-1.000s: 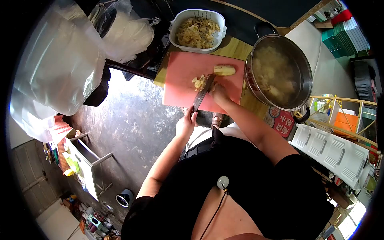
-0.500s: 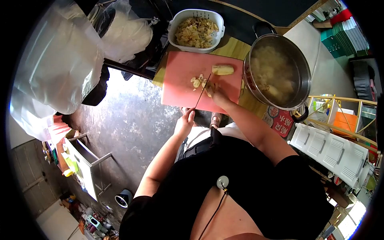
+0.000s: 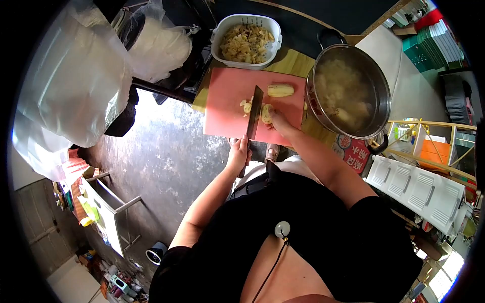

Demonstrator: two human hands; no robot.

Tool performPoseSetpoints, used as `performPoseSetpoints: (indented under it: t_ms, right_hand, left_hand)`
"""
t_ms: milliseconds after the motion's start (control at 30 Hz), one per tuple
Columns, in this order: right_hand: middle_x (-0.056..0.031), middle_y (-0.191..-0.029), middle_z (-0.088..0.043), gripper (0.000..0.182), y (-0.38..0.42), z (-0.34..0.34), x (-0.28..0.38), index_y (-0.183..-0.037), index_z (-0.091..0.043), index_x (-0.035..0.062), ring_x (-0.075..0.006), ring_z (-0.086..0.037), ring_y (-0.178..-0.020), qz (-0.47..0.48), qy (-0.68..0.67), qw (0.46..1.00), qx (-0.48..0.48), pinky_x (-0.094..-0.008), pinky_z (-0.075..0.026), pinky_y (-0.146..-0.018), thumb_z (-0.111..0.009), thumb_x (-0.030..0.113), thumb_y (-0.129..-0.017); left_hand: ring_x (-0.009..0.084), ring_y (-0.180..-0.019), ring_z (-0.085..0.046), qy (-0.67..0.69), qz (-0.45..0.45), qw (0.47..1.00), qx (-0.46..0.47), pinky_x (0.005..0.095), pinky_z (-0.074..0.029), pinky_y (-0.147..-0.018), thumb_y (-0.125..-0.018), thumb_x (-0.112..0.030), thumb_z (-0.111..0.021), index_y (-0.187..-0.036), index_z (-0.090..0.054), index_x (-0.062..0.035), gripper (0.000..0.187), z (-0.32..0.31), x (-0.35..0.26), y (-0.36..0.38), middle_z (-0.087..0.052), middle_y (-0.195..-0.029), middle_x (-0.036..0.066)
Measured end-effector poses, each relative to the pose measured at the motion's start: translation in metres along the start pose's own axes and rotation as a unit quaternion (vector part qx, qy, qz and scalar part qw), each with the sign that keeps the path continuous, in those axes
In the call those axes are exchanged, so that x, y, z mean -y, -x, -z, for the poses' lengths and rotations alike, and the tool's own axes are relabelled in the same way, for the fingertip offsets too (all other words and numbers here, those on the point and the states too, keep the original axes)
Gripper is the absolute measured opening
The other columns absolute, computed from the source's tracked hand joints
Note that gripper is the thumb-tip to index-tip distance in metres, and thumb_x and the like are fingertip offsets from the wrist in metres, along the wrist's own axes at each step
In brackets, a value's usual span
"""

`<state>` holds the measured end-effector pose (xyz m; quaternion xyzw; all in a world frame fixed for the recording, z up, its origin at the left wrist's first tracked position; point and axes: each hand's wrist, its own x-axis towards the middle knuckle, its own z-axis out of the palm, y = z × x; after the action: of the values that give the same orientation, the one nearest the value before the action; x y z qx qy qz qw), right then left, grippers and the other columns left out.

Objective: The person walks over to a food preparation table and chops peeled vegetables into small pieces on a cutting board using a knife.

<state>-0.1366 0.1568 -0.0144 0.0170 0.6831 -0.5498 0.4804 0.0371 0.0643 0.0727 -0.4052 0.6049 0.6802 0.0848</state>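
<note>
Writing shows on the red mat [image 3: 352,154], at three o'clock in the head view and at six o'clock from the pot [image 3: 380,96]. Pale Chinese characters run aslant across it in two short rows: one appears to read 順水, the other begins with 順, its second character too blurred to settle. A round emblem [image 3: 344,142] at the mat's ten o'clock is unreadable.

Basin [image 3: 276,39] behind the board [image 3: 222,101], pot [image 3: 380,83] to its right

Chopped pieces [image 3: 246,43] lie in the basin on the surface [image 3: 298,61]. On the board, a vegetable piece [image 3: 280,90] lies near the far right corner; mid-board, the knife [image 3: 255,110] has slices [image 3: 246,107] to its left, a second piece [image 3: 266,114] and the right hand [image 3: 280,123] to its right.
</note>
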Motion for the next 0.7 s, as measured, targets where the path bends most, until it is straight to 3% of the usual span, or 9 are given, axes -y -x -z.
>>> performPoseSetpoints:
  t_ms: [133, 233, 267, 367, 400, 500, 567, 633, 700]
  right_hand:
    - [-0.0040, -0.068, -0.054, 0.042, -0.001, -0.007, -0.001, -0.095, -0.053, 0.0101, -0.0130, -0.052, -0.052, -0.038, -0.062, 0.997, -0.021, -0.0280, -0.046, -0.047, -0.034, 0.048, -0.092]
    - [-0.0068, -0.072, -0.057, 0.044, 0.003, 0.003, -0.006, -0.099, -0.053, 0.0081, -0.0166, -0.053, -0.049, -0.041, -0.052, 0.998, -0.008, -0.0296, -0.046, -0.042, -0.036, 0.048, -0.091]
    - [-0.0078, -0.074, -0.057, 0.045, 0.006, 0.013, -0.007, -0.100, -0.053, 0.0068, -0.0176, -0.054, -0.051, -0.022, -0.017, 1.000, -0.003, -0.0312, -0.047, -0.043, -0.038, 0.048, -0.090]
    - [-0.0081, -0.084, -0.058, 0.045, -0.007, 0.028, -0.011, -0.106, -0.051, 0.0080, -0.0173, -0.059, -0.062, 0.006, 0.047, 0.998, -0.036, -0.0301, -0.045, -0.040, -0.047, 0.048, -0.086]
    - [-0.0078, -0.088, -0.058, 0.045, -0.003, 0.028, -0.007, -0.109, -0.050, 0.0092, -0.0166, -0.060, -0.067, 0.008, 0.061, 0.997, -0.054, -0.0287, -0.045, -0.039, -0.051, 0.048, -0.085]
    - [-0.0170, -0.103, -0.056, 0.053, 0.017, 0.021, 0.004, -0.116, -0.046, 0.0049, -0.0281, -0.061, -0.080, 0.199, 0.197, 0.953, -0.119, -0.0376, -0.051, -0.053, -0.063, 0.039, -0.079]
    - [-0.0218, -0.110, -0.052, 0.058, 0.009, 0.020, -0.007, -0.119, -0.042, 0.0021, -0.0347, -0.058, -0.088, 0.219, 0.307, 0.915, -0.142, -0.0415, -0.049, -0.066, -0.066, 0.033, -0.076]
    - [-0.0247, -0.112, -0.051, 0.063, 0.001, 0.019, -0.017, -0.122, -0.038, 0.0000, -0.0395, -0.055, -0.095, 0.256, 0.359, 0.884, -0.158, -0.0435, -0.047, -0.078, -0.068, 0.029, -0.074]
    - [-0.0258, -0.111, -0.051, 0.066, -0.003, 0.018, -0.027, -0.124, -0.035, -0.0014, -0.0424, -0.052, -0.100, 0.309, 0.354, 0.867, -0.165, -0.0436, -0.043, -0.086, -0.068, 0.027, -0.073]
  left_hand:
    - [0.0106, -0.038, -0.039, -0.032, -0.022, 0.999, -0.002, 0.0249, -0.033, -0.036, -0.095, -0.044, -0.036, -0.087, -0.051, -0.0076, 0.040, 0.002, -0.003, 0.004, -0.042, -0.051, 0.000]
    - [0.0101, -0.040, -0.037, 0.185, 0.105, 0.977, -0.009, 0.0253, -0.033, -0.037, -0.093, -0.049, -0.037, -0.075, -0.045, -0.0109, 0.043, 0.005, -0.016, 0.012, -0.040, -0.053, -0.002]
    - [0.0107, -0.040, -0.036, 0.182, 0.108, 0.977, -0.025, 0.0260, -0.032, -0.038, -0.091, -0.052, -0.039, -0.075, -0.044, -0.0130, 0.042, 0.014, -0.005, 0.004, -0.040, -0.054, -0.002]
    - [0.0087, -0.041, -0.036, 0.077, 0.066, 0.995, -0.016, 0.0239, -0.031, -0.038, -0.093, -0.047, -0.038, -0.082, -0.046, -0.0116, 0.038, 0.037, -0.006, 0.005, -0.040, -0.054, -0.002]
    - [0.0078, -0.040, -0.036, 0.033, 0.045, 0.998, -0.004, 0.0234, -0.031, -0.038, -0.094, -0.044, -0.038, -0.094, -0.050, -0.0103, 0.035, 0.040, -0.006, 0.007, -0.040, -0.053, -0.003]
    - [0.0074, -0.040, -0.037, -0.060, 0.017, 0.998, 0.009, 0.0232, -0.032, -0.037, -0.095, -0.041, -0.037, -0.106, -0.052, -0.0086, 0.037, 0.035, -0.008, 0.016, -0.040, -0.053, -0.003]
    - [0.0064, -0.041, -0.039, -0.123, -0.033, 0.992, -0.020, 0.0234, -0.033, -0.037, -0.095, -0.036, -0.040, -0.121, -0.051, -0.0052, 0.042, 0.030, 0.004, 0.013, -0.044, -0.054, -0.002]
    - [0.0040, -0.043, -0.037, -0.166, -0.109, 0.980, -0.026, 0.0226, -0.031, -0.038, -0.095, -0.035, -0.040, -0.123, -0.049, -0.0033, 0.043, 0.026, 0.005, 0.017, -0.042, -0.054, -0.003]
    - [0.0203, -0.056, -0.053, -0.186, -0.123, 0.974, -0.033, 0.0325, -0.042, -0.055, -0.094, -0.035, -0.040, -0.122, -0.052, -0.0113, 0.038, 0.021, 0.000, 0.026, -0.053, -0.061, 0.010]
